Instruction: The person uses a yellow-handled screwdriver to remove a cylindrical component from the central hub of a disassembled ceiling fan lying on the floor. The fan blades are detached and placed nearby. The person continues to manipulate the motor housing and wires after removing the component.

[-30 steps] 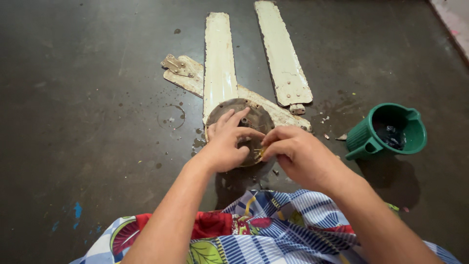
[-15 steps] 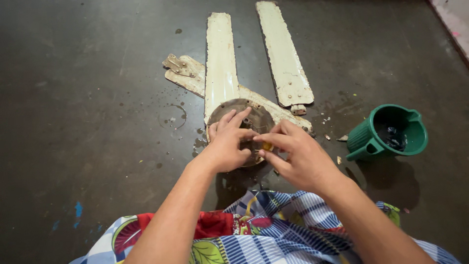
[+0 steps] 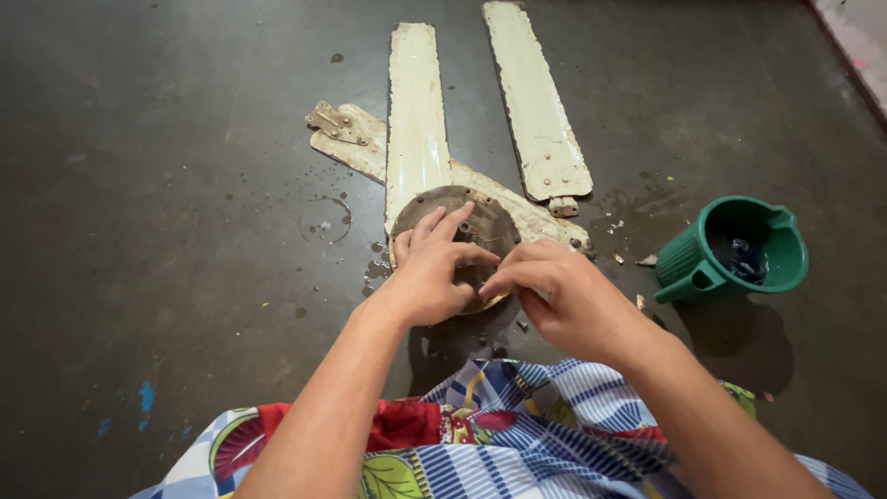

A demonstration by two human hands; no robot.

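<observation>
Dark wet floor. Round rusty metal fan hub on cream fan blades; left hand spread over it, right hand pinching at rim. Slip risk: grime, wet; green plastic jug near.

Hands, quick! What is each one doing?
Left hand: fingers spread, resting on the round metal disc, not gripping it.
Right hand: fingertips pinched at the disc's edge; what they pinch cannot be told.

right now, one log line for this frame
left hand: on round fan hub | right hand: fingertips at hub | green jug: right, apart
</observation>
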